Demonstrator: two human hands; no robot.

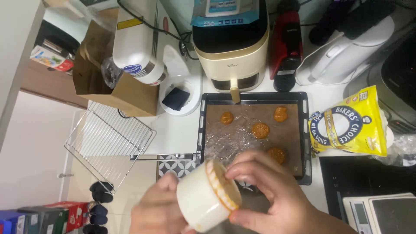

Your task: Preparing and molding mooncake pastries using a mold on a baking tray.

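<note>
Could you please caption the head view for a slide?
Two bare hands, left hand and right hand, tilt a white ceramic bowl over a black baking tray.

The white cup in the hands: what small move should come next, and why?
Probably tip the white cup over a bare patch of the tray's brown liner: four dollops already sit there, batter coats the rim, and the right hand reaches inside while the left hand holds it.

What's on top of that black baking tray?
On the black tray lies a brown liner with four orange-brown dough blobs. The right hand and white cup hide its near edge.
</note>
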